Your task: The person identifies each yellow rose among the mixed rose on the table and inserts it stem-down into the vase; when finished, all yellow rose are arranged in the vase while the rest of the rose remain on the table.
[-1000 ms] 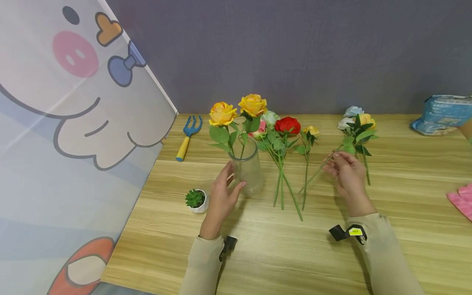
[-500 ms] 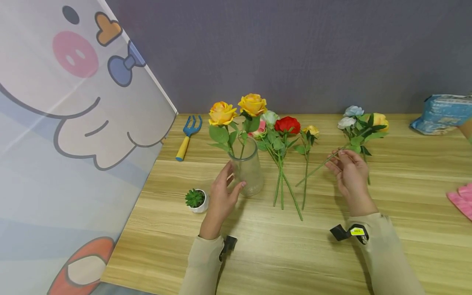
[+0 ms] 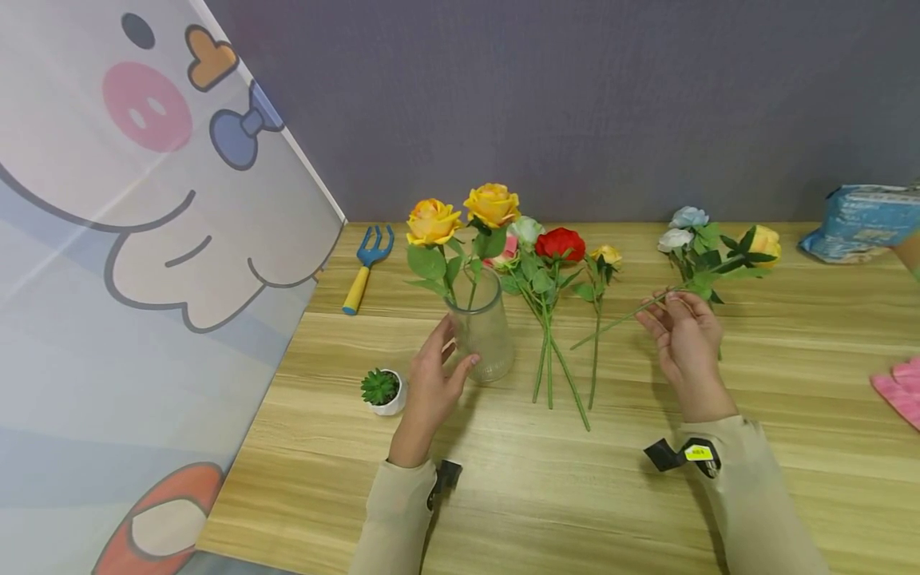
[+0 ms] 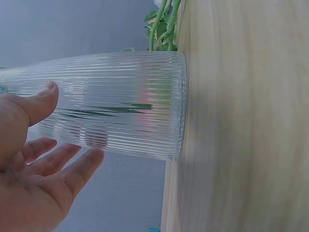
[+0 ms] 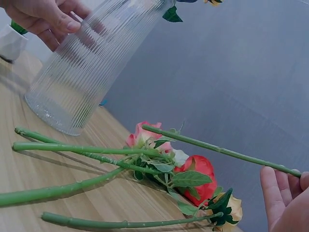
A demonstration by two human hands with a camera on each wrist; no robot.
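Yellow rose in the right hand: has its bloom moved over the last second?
Yes. The yellow rose swung rightward, away from the white-blue blooms lying on the table.

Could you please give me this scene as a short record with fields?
Left hand: grips the glass vase
Vase contents: two orange-yellow roses
Right hand: pinches the stem of a yellow rose, lifted off the table
Table: loose roses lying flat, blue garden fork, small potted succulent

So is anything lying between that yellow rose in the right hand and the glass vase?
Yes: a loose bunch of roses lies on the table between the yellow rose and the glass vase.
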